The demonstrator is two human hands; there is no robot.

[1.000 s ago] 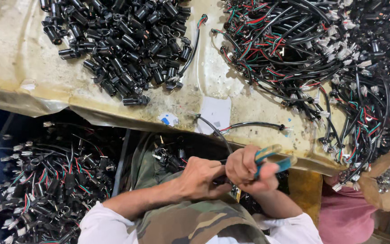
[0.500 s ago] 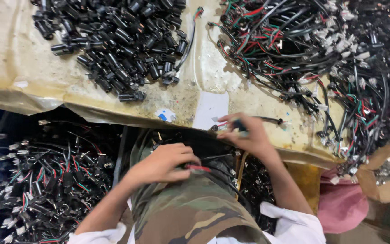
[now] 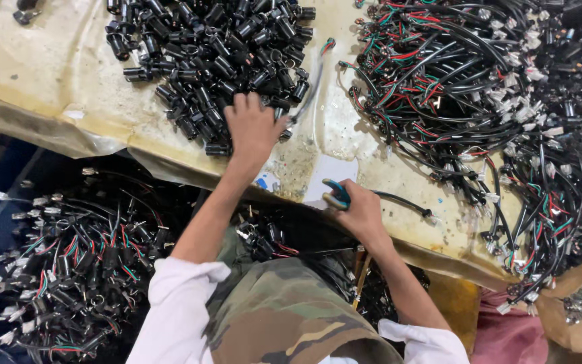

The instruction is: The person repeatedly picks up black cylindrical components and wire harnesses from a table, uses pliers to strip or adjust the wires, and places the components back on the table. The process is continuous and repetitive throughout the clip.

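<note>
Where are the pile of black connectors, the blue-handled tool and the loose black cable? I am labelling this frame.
Pile of black connectors [image 3: 203, 47], head view, middle of the heap.
Blue-handled tool [image 3: 337, 193], head view, on the blue handle above the right hand [image 3: 360, 214].
Loose black cable [image 3: 399, 199], head view, mid-length on the table.

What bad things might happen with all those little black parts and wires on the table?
1. The left hand digs into the heap of black connectors, which reaches close to the table's near edge; a sweep might knock some off onto the pile of finished cables below.
2. The right hand grips a blue-handled tool beside a loose black cable; a tug may drag it off.
3. The tangled wire pile could snag.
</note>
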